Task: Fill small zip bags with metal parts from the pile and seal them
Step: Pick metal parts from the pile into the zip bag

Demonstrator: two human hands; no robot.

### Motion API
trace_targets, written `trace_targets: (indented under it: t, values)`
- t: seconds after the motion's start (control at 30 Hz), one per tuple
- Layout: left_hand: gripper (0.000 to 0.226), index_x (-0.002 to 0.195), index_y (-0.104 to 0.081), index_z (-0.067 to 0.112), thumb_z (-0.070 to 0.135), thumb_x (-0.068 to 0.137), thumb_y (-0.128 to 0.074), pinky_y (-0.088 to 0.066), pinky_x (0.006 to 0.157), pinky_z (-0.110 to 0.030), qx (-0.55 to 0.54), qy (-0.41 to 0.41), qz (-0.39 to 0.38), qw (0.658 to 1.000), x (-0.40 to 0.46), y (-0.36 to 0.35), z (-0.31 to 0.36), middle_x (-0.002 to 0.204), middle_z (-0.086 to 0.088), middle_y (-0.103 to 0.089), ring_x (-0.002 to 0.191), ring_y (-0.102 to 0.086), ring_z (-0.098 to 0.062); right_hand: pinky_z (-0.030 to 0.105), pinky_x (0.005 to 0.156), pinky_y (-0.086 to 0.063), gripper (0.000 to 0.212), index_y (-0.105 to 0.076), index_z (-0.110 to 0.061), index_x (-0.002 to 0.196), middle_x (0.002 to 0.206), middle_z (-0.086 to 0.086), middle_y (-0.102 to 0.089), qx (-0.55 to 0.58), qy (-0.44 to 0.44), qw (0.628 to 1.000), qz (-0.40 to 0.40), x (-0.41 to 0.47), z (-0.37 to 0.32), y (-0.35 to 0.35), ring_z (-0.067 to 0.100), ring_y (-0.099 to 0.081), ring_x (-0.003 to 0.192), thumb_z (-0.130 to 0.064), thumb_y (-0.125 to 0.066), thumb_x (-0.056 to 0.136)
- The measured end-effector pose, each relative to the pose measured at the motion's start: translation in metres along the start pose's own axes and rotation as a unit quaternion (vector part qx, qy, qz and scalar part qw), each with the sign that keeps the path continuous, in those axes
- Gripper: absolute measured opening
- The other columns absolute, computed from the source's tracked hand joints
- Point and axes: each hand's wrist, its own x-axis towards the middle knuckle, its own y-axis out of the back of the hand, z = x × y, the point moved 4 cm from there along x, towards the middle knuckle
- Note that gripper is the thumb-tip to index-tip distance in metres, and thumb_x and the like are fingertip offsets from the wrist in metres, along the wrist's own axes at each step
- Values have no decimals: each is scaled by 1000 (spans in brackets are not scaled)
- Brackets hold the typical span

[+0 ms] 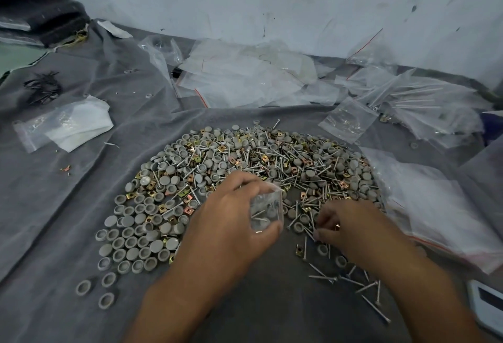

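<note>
The left hand [231,223] grips a small clear zip bag [265,210] holding a few screws. The right hand [351,229] pinches at screws in the pile [245,160] of grey caps, brass clips and screws mid-desk [68,206] on grey cloth.

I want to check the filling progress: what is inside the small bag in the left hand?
The small zip bag in the left hand shows a few long screws and one grey cap. Its lower part is covered by the fingers.

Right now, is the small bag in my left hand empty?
No. The small bag, held by the left hand, already shows screws and a grey cap through the plastic.
</note>
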Motion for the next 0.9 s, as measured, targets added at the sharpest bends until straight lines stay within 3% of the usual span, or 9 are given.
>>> trace_targets:
  t: [0.17, 0.43, 0.57, 0.67, 0.73, 0.8, 0.9]
  values:
    - [42, 117, -64, 37, 48, 78, -74, -55, 79, -25, 4, 1, 3, 1000, -1, 0, -1, 111, 28, -47, 95, -53, 8, 36, 83, -55, 24, -59, -34, 91, 92, -13, -69, -51, -14, 998, 35, -3, -13, -10, 14, -66, 90, -50, -75, 83]
    - [41, 116, -64, 37, 48, 78, -75, -55, 77, -26, -2, -2, 4, 1000, 0, 1, 0, 110, 28, -47, 94, -54, 7, 36, 83, -55, 12, -62, -34, 98, 97, -9, -68, -39, 2, 999, 27, -7, -20, -12, 16, -65, 92, -36, -68, 89]
    - [41, 116, -64, 37, 48, 78, -75, -55, 78, -26, -5, -2, 3, 1000, -1, 1, -1, 110, 28, -48, 94, -54, 8, 38, 83, -55, 23, -52, -32, 98, 96, -9, -67, -47, 1, 999, 22, -7, -15, -14, 17, -64, 91, -30, -68, 82]
    - [39, 114, -63, 39, 47, 78, -75, -55, 77, -25, -12, 1, 5, 1000, -1, 1, -1, 112, 29, -47, 98, -53, 9, 32, 72, -58, 21, -56, -33, 96, 81, -9, -71, 60, 27, 998, -15, -7, -9, -8, 8, -66, 74, -27, -72, 84]
    - [38, 113, -64, 40, 46, 77, -76, -55, 77, -25, -15, 0, 6, 1000, -1, 2, -1, 111, 28, -47, 98, -53, 8, 24, 59, -54, 19, -61, -33, 99, 81, -11, -72, 222, 85, 970, -44, -11, -12, 5, 5, -64, 63, -19, -70, 89]
    - [38, 113, -64, 40, 46, 77, -76, -54, 77, -26, -15, -3, 6, 1000, 0, 1, -1, 110, 28, -48, 96, -54, 8, 23, 60, -53, 17, -67, -31, 99, 81, -7, -72, 357, 173, 917, -35, -17, -23, 20, 6, -66, 68, -15, -67, 94]
    - [36, 112, -62, 42, 50, 78, -72, -55, 77, -28, -5, -7, 1, 1000, 0, 0, -1, 110, 28, -47, 94, -53, 8, 16, 62, -48, 5, -68, -29, 92, 78, -10, -65, 430, 295, 850, 70, -29, -46, 30, 2, -58, 68, -27, -69, 87]
